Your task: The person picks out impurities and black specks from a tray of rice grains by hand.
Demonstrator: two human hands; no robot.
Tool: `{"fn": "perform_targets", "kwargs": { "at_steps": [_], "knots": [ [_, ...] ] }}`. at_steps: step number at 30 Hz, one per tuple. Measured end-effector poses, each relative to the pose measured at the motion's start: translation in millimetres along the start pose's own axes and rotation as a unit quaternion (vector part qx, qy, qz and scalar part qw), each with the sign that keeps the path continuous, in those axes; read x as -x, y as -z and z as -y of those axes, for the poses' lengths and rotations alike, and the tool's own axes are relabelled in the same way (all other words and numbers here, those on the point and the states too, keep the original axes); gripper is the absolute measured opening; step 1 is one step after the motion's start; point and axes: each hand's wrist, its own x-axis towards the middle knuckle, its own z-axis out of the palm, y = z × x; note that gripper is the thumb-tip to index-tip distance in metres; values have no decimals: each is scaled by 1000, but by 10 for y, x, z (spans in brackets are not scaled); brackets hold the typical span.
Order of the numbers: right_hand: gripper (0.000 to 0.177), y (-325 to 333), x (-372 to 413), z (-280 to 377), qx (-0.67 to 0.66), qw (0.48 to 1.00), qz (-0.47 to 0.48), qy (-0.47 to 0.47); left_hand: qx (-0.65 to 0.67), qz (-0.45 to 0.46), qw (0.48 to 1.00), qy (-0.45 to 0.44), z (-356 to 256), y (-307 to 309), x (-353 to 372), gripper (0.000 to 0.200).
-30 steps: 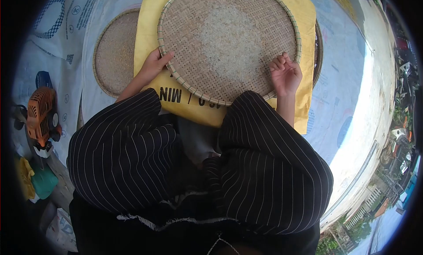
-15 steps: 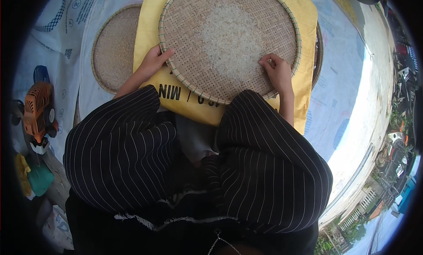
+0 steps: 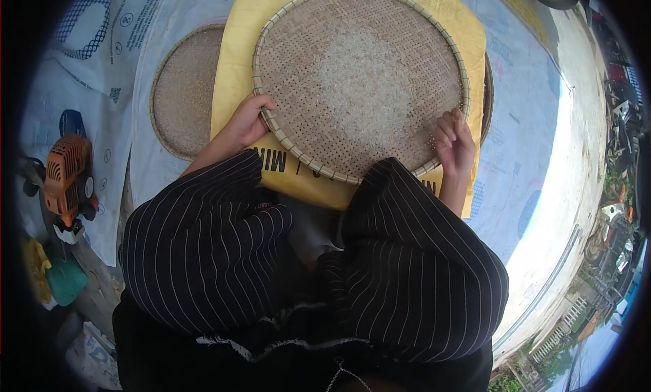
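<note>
A round woven bamboo winnowing tray [image 3: 291, 60] holds a patch of pale, rice-like grains [image 3: 366, 80] spread across its middle. My left hand [image 3: 249, 119] is closed round the tray's left rim, thumb on top. By the right rim, my right hand [image 3: 456, 140] is raised over the weave with its fingers bent and drawn together. Whatever is between those fingertips, if anything, is too small to make out. Under the tray lies a yellow sack [image 3: 234, 60] with black lettering, partly covered by my striped sleeves.
A second round tray [image 3: 186, 94] with tan grains sits at the left, partly beneath the sack. Another tray's rim [image 3: 488, 97] shows at the right. An orange machine [image 3: 66, 178] stands at far left. Printed plastic sheeting [image 3: 519, 121] covers the ground, with bright pavement [image 3: 576, 114] beyond.
My right hand has moved from the grains' edge out to the right rim, its fingertips now pointing up. My left hand still grips the rim. The whole view has shifted slightly.
</note>
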Motion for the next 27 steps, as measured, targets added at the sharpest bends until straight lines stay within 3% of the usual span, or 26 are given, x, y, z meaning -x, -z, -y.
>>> {"fn": "perform_targets", "kwargs": {
  "at_steps": [2, 7, 13, 14, 17, 19, 21, 23, 25, 27],
  "knots": [
    [7, -131, 152, 120, -161, 985, 40, 42, 11, 9, 1000, 1, -79, 70, 46, 48],
    [7, -580, 330, 467, -224, 969, 39, 97, 17, 29, 999, 0, -299, 87, 144, 51],
    [11, -664, 252, 486, -76, 995, 45, 37, 9, -38, 999, -33, 199, -354, -20, 56],
    [16, -747, 262, 473, -50, 997, -50, 42, 54, -37, 998, -28, 136, -221, -96, 56],
    [20, -717, 369, 525, -2, 998, -51, 23, 1, 2, 1000, -3, -327, -213, 64, 56],
    [23, -668, 424, 505, 29, 995, -98, 22, 9, -12, 1000, 7, -182, -304, 136, 55],
    [25, -620, 399, 469, 84, 984, -156, 26, -24, -83, 995, -51, 63, -390, 117, 53],
    [25, -628, 346, 424, 81, 983, -160, 29, -28, -107, 993, -47, -117, -282, 95, 54],
    [26, -717, 350, 414, 108, 974, -193, 54, 50, -76, 994, 53, -469, -40, 83, 56],
    [27, -745, 372, 398, 139, 966, -211, 63, 52, -43, 995, 72, -426, -169, 126, 53]
  ]
}}
